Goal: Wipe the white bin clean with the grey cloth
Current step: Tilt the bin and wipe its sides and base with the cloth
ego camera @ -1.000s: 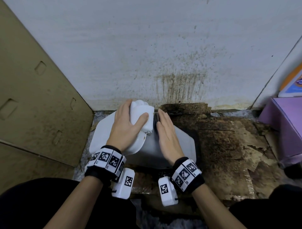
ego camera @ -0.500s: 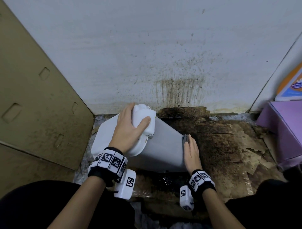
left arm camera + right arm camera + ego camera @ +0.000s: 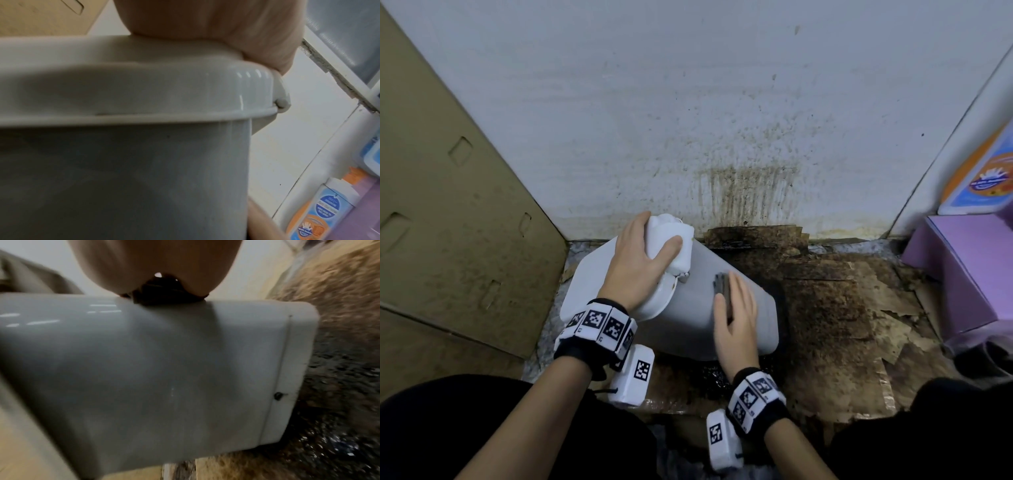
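The white bin (image 3: 698, 329) lies on its side on the floor, lid end to the left. My left hand (image 3: 654, 240) grips the white block at the lid's hinge, thumb on top. My right hand (image 3: 729, 291) lies flat on the bin's upper side and presses the dark grey cloth (image 3: 720, 284) under its fingers; only a strip of cloth shows. The left wrist view has the bin's lid rim (image 3: 144, 97) under my left hand (image 3: 205, 19). In the right wrist view the cloth (image 3: 164, 292) is wedged between my right hand (image 3: 154, 259) and the bin (image 3: 164, 369).
A cardboard sheet (image 3: 448, 205) leans at the left. The stained wall (image 3: 739, 192) stands right behind the bin. Dark, soaked cardboard (image 3: 842, 308) covers the floor to the right. A purple box (image 3: 962, 274) and an orange-blue bottle (image 3: 979, 178) stand at the far right.
My right hand slid the cloth from the lid end to the bin's base edge, then back to the middle of its side. My left hand kept its grip.
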A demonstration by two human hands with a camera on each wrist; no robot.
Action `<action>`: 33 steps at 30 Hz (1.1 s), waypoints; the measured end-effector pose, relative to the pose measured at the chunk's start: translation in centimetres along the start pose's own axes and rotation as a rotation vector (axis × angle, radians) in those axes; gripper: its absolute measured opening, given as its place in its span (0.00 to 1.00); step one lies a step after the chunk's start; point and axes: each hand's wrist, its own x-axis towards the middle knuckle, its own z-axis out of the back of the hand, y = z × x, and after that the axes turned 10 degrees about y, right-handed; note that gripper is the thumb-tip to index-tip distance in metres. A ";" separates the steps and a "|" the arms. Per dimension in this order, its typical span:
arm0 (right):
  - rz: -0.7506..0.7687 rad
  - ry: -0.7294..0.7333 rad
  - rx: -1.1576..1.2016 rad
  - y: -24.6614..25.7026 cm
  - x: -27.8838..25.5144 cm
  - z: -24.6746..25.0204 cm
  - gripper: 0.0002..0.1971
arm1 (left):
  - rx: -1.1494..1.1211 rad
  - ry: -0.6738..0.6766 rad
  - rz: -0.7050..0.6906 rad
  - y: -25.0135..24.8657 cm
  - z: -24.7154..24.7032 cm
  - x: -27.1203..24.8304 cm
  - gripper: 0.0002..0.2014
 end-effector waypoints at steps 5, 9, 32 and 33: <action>0.266 0.023 -0.084 2.4 -1.7 -1.8 0.26 | -0.008 0.000 0.006 -0.3 0.0 0.0 0.48; 0.282 0.000 -0.078 2.6 -1.7 -1.5 0.24 | 0.006 0.011 0.010 -0.8 -0.1 -0.1 0.47; 0.495 -0.006 -0.477 6.2 -4.1 -3.2 0.29 | 0.003 0.034 0.021 -1.3 -0.1 0.3 0.36; 0.503 -0.006 -0.479 6.1 -4.0 -3.0 0.28 | 0.005 0.039 0.022 -1.4 -0.1 0.2 0.37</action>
